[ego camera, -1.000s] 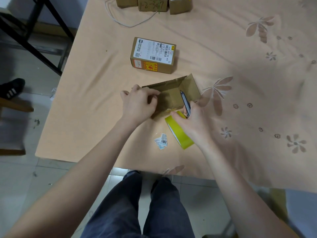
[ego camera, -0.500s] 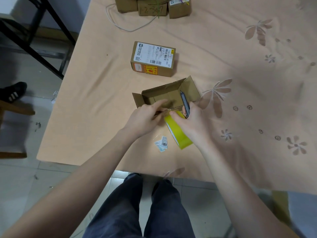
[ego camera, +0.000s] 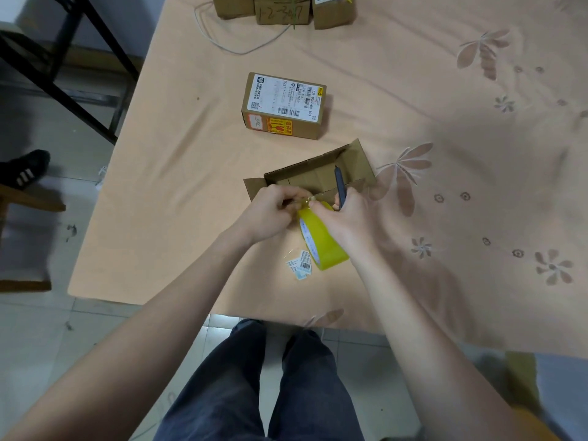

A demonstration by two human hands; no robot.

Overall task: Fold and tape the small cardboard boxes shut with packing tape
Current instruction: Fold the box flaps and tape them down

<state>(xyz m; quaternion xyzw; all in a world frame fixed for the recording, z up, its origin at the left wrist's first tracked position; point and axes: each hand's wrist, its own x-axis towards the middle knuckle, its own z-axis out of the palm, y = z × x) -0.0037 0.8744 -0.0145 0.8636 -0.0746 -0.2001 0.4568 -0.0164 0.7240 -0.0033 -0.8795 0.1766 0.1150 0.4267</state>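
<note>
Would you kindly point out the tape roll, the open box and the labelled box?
tape roll (ego camera: 324, 246), head view, on its yellow outer band.
open box (ego camera: 313, 179), head view, on its inner far wall.
labelled box (ego camera: 286, 95), head view, on its white shipping label.

bare forearms with no sleeves in view, left hand, right hand, dark blue-grey trousers.

We see a makeshift home packing spot: a desk under a floral cloth, labelled parcels, grey tiled floor and a black metal frame.
</note>
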